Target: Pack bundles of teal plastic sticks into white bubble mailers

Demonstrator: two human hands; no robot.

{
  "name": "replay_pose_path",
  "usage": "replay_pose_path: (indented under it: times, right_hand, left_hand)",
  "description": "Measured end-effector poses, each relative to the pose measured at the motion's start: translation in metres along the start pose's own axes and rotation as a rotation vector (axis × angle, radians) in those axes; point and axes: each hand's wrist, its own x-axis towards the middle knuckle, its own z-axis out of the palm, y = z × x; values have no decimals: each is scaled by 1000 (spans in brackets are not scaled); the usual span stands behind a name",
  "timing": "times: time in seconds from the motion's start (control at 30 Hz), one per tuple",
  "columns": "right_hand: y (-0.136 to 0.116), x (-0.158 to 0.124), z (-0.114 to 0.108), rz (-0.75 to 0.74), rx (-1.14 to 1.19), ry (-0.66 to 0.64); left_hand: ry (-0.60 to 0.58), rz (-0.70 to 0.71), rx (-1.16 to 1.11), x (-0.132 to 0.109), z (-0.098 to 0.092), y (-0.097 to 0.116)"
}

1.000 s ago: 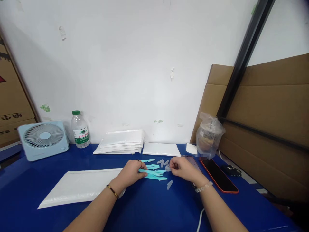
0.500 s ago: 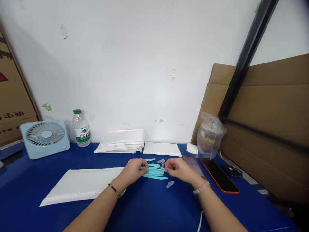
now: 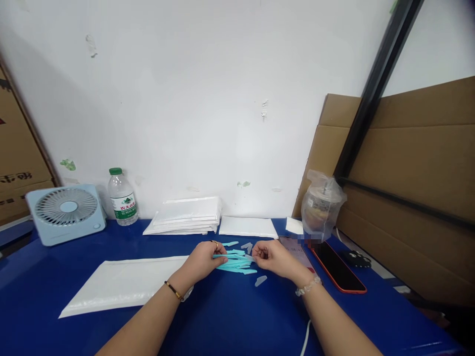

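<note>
Two bare hands meet over a blue table, fingertips near each other. The left hand is closed, thumb against fingers, pinching a slim turquoise eyebrow razor that points toward the right. The right hand pinches a small translucent blade cap at the razor's far end; from where I stand, I cannot tell whether the two touch. Just beneath lies a loose pile of turquoise razors, between the hands. One loose cap sits nearer the person, and a couple more lie beyond the pile. Under the left wrist is a large white padded mailer; a stack of white mailers stands by the wall. Far left are a pale blue fan and a green-capped water bottle. On the right, a red-cased phone lies near a bagged drink cup
</note>
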Motion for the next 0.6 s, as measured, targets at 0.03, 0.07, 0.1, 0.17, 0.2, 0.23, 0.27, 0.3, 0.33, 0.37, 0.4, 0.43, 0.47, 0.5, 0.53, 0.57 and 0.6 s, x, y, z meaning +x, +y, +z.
replay_pose_path:
  times: [0.03,0.07,0.1,0.17,0.2,0.23,0.27,0.3,0.33,0.37,0.4,0.43,0.47,0.5,0.53,0.57,0.6]
  right_hand:
    - [-1,1,2,-7,-3,-2]
    - [-2,2,4,-14,-4,-5]
    - [-4,3,6,-21,-3,-7]
    - [-6,5,10,-34,-2,-9]
    - [-6,5,10,-39,-6,-8]
    - [-6,5,10,-42,-14,-4]
    - [-6,5,8,-43,-26,4]
    - [-5,4,5,-42,-41,15]
    - [-4,3,1,-38,-56,26]
    - [-3,1,-3,-30,-65,24]
    - [-2,-1,-7,-20,-65,10]
    - [0,-3,-11,-10,-56,-23]
    - [1,-5,-14,-2,-43,-76]
    - [3,-6,-16,2,-31,-137]
    - [4,-7,-17,2,-29,-197]
    - [5,-8,-16,-3,-37,-247]
    - [6,-8,-15,-8,-55,-281]
  left_hand:
    - [-4,0,-4,0,1,1]
    - [-9,0,-5,0,2,3]
    - [-11,0,-6,1,4,4]
    - [-16,7,-4,1,7,6]
    - [-17,16,-2,1,7,6]
    - [-13,23,6,2,7,5]
    - [0,21,23,3,7,4]
    - [21,8,47,4,6,2]
    - [47,-17,75,5,4,-1]
    - [72,-50,106,7,3,-4]
    - [93,-84,136,8,2,-7]
    - [115,-112,165,8,1,-9]
    - [136,-128,191,9,0,-11]
    - [154,-135,217,9,0,-12]
    - [167,-135,239,8,1,-12]
    - [174,-131,256,8,2,-12]
    - [171,-126,267,7,3,-11]
